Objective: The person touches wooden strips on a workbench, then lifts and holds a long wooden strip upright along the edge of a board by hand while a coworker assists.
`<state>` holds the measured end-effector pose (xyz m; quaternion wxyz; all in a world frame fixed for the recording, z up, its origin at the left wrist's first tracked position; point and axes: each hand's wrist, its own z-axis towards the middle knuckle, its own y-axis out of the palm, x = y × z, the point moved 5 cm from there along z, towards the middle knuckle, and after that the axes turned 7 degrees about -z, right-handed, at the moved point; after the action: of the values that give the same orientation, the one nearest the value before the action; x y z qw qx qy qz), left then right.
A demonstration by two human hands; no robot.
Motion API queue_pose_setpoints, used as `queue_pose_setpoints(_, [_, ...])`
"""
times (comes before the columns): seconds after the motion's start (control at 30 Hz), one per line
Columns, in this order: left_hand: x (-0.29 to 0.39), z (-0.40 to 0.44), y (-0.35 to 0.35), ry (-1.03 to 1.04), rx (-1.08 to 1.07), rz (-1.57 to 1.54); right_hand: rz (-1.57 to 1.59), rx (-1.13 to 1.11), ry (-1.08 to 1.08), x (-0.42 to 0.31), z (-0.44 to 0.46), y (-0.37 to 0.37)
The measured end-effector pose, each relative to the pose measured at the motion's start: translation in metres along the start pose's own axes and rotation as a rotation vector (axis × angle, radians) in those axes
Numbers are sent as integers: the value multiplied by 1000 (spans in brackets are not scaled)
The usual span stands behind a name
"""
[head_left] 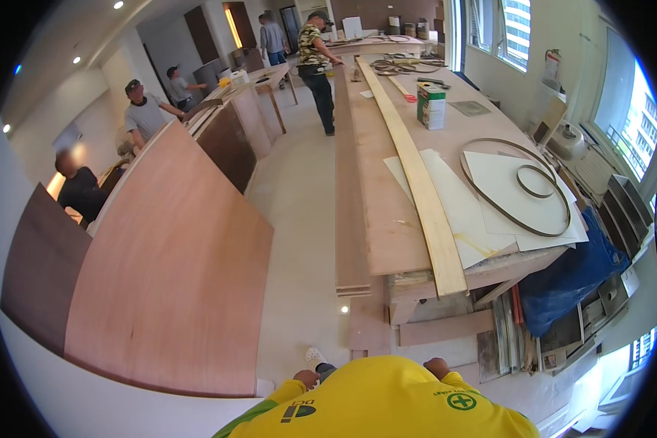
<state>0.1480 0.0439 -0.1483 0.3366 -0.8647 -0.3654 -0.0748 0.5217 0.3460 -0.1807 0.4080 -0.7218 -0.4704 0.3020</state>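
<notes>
A bright room with a pale floor (292,182) and windows along the right holds a long worktop (381,233) that runs away from the person. On it lies a long pale board (410,160), straight ahead of the hands, its long axis pointing away toward the far end of the room and its near end sticking out past the worktop's edge. The right hand (436,368) is nearer to that end; the left hand (306,379) is farther off to the left, low beside the body. The fingers of both hands look curled inward, but I cannot tell whether they pinch anything.

Just left of the pale board, a long brown board (349,197) runs along the worktop's side. White sheets (445,193) lie partly under the pale board, with a coiled strip (498,139) over the sheets on the right and a tin (431,108) standing farther along. Loose floor boards (445,328) lie between the person and the worktop. A large panel (175,270) leans on the left, and a co-worker (315,66) stands at the worktop's far left side.
</notes>
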Motion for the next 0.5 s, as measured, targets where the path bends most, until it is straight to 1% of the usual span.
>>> queue_pose_setpoints(0.03, [13,-13,-3,56,-31,203,7,2,10,0,-1,0])
queue_pose_setpoints(0.07, [21,-21,-3,60,-35,212,42,14,1,0,-2,-2])
queue_pose_setpoints(0.13, [29,-30,-9,-30,13,141,82,27,-2,1,-1,0])
queue_pose_setpoints(0.17, [21,-19,0,-25,10,147,56,-32,24,7,2,7])
queue_pose_setpoints(0.2, [11,-2,15,27,-8,173,30,-91,49,11,2,12])
queue_pose_setpoints(0.23, [8,7,23,78,-27,197,33,-92,55,14,0,13])
queue_pose_setpoints(0.27, [13,1,16,82,-29,200,167,-127,99,20,-1,15])
queue_pose_setpoints(0.3, [22,-11,-1,87,43,154,301,-161,142,24,-3,18])
queue_pose_setpoints(0.33, [29,-21,-14,92,115,106,302,-161,143,26,-2,21])
queue_pose_setpoints(0.37, [31,-21,-18,93,115,105,329,-182,167,29,-1,26])
queue_pose_setpoints(0.43, [18,-8,-19,18,152,-238,351,-204,185,28,-2,25])
queue_pose_setpoints(0.47, [18,-6,-20,14,158,-245,264,-206,160,24,-4,21])
queue_pose_setpoints(0.5, [16,-4,-22,-23,152,-325,175,-208,132,22,-4,16])
